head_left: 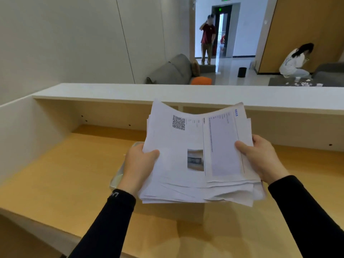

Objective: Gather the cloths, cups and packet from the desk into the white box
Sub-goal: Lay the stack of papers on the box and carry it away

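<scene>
A thick stack of printed white papers (182, 157) is held above the wooden desk (61, 179). My left hand (138, 164) grips its left edge, thumb on top. My right hand (260, 157) grips its right edge, thumb on top. The top sheet shows a QR code, a small photo and blue text. Under the stack and my left hand, a corner of a pale, glossy box-like thing (119, 175) shows on the desk; most of it is hidden. No cloths, cups or packet show on the desk.
A white raised counter (130, 93) runs along the desk's far side, with a white side panel (22, 125) at left. Beyond are a grey sofa (173, 71), a black bin (242, 72), a standing person (207, 38) and a crouching person (296, 61).
</scene>
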{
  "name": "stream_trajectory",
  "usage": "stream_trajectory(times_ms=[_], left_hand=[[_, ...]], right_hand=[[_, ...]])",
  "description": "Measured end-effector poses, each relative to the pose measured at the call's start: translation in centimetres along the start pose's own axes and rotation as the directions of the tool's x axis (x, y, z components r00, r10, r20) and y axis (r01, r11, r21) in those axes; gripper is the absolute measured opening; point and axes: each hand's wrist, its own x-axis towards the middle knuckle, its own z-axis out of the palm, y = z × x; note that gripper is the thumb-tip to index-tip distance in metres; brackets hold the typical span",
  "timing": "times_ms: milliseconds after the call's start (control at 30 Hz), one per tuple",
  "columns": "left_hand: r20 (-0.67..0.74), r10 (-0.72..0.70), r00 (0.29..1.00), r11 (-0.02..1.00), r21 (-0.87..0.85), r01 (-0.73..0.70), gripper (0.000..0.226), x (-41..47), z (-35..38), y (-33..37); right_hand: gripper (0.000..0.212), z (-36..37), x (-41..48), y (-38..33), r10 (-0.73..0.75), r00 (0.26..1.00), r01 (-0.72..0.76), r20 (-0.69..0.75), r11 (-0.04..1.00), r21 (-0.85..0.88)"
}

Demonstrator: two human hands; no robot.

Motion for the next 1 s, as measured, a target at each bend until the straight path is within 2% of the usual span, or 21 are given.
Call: stream_trajectory(times_ms=[267,400,500,533,600,733,867,1000], left_hand=[[-0.111,-0.085,0.99,0.996,0.002,0.086,0.012,1.3,-5.0,-1.0],[-0.135,-0.079,0.988,0.994,0.061,0.088,0.007,2.2,-6.1,-1.4],[-0.138,-0.09,0.986,0.989,0.107,0.105,0.013,3.3,-6.3,-2.3],[-0.129,-0.093,0.987,0.986,0.129,0.11,0.014,3.6,-6.1,-2.7],[-0.099,-0.093,0.991,0.969,0.22,0.113,0.018,4.2,-5.7,-3.9],[-0.069,-0.118,0.991,0.894,0.427,0.136,0.027,5.7,-4.7,-6.1],[-0.106,-0.2,0.974,0.842,0.489,0.226,0.04,7.0,-4.8,-8.3],[-0.136,-0.215,0.967,0.766,0.591,0.254,0.046,7.0,-4.7,-10.0]], right_hand=[[0.021,5.5,0.9,-2.2,-0.027,0.99,0.023,0.138,0.999,0.032],[0.016,7.1,1.6,-1.8,0.002,0.983,-0.013,0.182,0.998,0.061],[0.012,8.2,1.8,-0.9,0.03,0.98,-0.039,0.199,0.998,0.039],[0.013,8.5,1.8,-0.6,0.021,0.977,-0.026,0.213,0.999,0.019],[0.033,9.0,1.4,0.3,0.01,0.964,0.001,0.264,0.999,-0.042],[0.042,10.1,1.2,3.4,0.095,0.95,-0.044,0.298,0.984,-0.175],[0.063,11.2,1.0,4.9,0.126,0.946,-0.047,0.298,0.965,-0.257],[0.07,12.8,0.0,5.2,0.135,0.958,0.017,0.253,0.853,-0.521]])
